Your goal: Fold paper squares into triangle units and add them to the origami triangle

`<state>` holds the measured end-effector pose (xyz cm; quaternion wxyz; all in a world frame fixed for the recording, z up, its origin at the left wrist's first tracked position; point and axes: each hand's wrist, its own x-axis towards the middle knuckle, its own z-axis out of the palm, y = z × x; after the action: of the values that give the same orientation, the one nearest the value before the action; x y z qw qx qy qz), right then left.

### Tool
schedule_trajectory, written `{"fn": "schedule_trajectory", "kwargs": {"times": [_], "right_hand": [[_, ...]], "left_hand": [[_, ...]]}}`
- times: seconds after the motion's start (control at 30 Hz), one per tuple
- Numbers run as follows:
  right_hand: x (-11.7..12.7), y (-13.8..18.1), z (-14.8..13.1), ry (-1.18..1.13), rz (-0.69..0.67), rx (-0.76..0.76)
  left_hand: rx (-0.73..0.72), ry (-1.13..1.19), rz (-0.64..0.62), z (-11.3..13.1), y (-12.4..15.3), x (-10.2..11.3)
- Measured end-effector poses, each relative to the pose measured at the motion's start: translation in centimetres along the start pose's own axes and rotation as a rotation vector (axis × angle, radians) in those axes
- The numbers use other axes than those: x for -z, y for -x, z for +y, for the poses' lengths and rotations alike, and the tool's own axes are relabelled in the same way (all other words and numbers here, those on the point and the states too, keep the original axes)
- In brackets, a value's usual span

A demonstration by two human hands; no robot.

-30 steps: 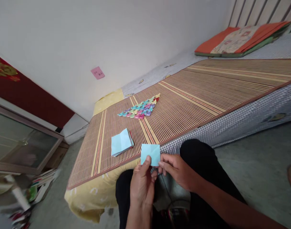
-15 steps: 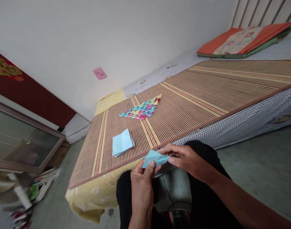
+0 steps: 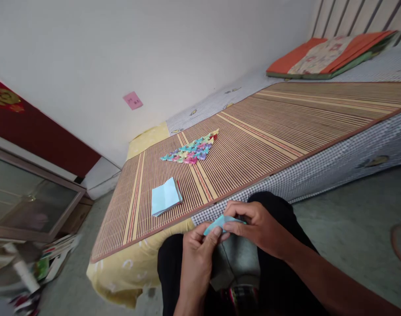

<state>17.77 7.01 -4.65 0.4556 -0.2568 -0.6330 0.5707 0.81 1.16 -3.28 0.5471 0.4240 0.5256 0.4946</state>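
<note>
Beyond both hands' blue paper (image 3: 216, 224), paper stack (image 3: 165, 202) on mat (image 3: 253, 145).

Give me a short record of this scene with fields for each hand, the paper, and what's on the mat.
left hand: pinches the near end of the blue paper
right hand: pinches its far end
blue paper: folded, held over the lap
paper stack: on the mat, near its edge
folded shapes: many colours, laid in a triangle
mat: striped, covers the bed
cushion: orange, at the far end
</note>
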Motion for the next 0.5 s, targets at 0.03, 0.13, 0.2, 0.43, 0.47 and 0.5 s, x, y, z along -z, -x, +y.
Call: {"fn": "schedule_trajectory", "kwargs": {"times": [0.03,0.13,0.2,0.43,0.47,0.5], "right_hand": [[-0.2,0.1,-0.2,0.007,0.003,-0.001],[-0.7,0.4,-0.7,0.040,0.044,0.011],[-0.9,0.5,-0.8,0.050,0.087,0.002],[-0.9,0.6,-0.6,0.021,0.119,-0.092],[-0.9,0.5,-0.6,0.019,0.112,-0.091],[-0.9,0.5,-0.7,0.020,0.105,-0.088]], "left_hand": [[-0.008,0.001,0.021,0.2,0.1,-0.1],[-0.069,0.014,0.070,0.7,0.2,-0.4],[-0.096,0.006,0.072,1.0,0.3,-0.5],[-0.142,0.026,0.075,1.1,0.2,-0.3],[-0.153,0.014,0.068,1.2,0.2,-0.3],[-0.162,-0.002,0.064,1.3,0.3,-0.4]]}}
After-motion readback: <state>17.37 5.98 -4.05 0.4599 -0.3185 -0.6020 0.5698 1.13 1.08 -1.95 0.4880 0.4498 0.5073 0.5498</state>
